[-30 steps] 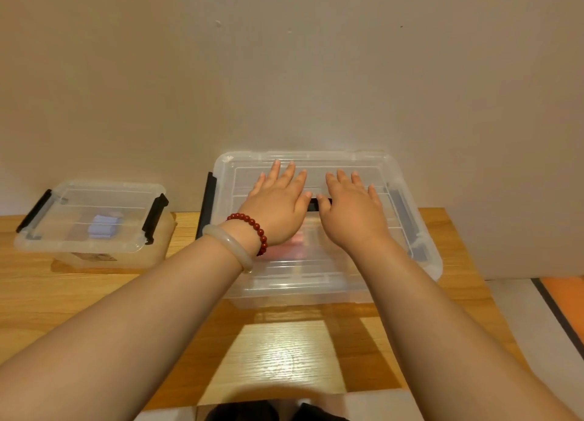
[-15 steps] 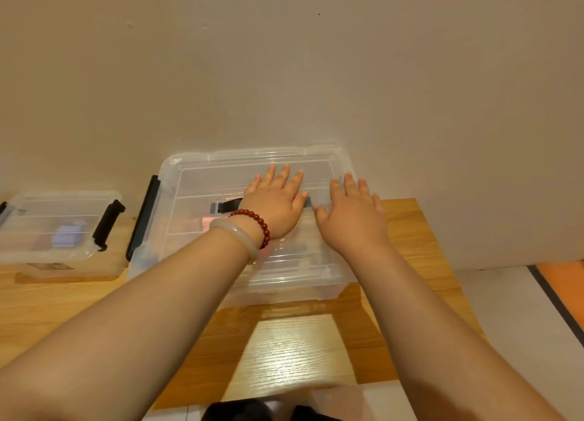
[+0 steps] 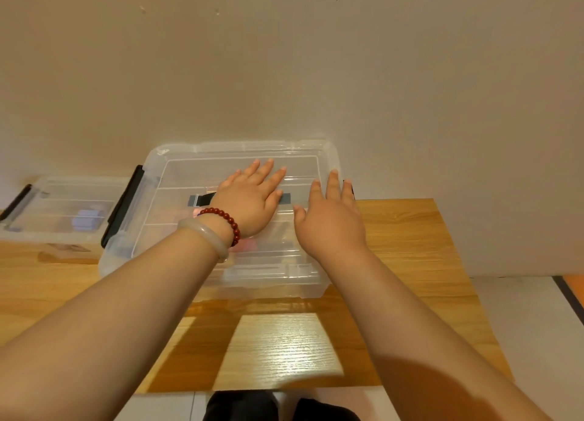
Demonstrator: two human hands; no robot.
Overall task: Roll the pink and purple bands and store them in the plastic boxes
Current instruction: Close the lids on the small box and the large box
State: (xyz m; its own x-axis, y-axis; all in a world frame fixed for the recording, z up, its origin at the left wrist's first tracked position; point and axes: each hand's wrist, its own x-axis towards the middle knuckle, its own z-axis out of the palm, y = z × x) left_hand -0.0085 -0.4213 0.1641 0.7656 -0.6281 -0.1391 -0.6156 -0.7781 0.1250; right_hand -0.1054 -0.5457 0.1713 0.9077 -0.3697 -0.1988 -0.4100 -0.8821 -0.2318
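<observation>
My left hand [image 3: 252, 200] and right hand [image 3: 330, 221] lie flat, fingers straight, gripping nothing, on the large box lid [image 3: 240, 150]. Pressing unevenly might leave its right side, seemingly hidden, unlatched.

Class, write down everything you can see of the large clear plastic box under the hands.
The large box is clear plastic, rectangular with rounded corners, its ribbed lid on. A black latch sits on its left end. It stands level on the wooden table, close to the wall. The left hand and right hand lie flat on the lid, fingers straight. Something pink shows dimly inside.
</observation>
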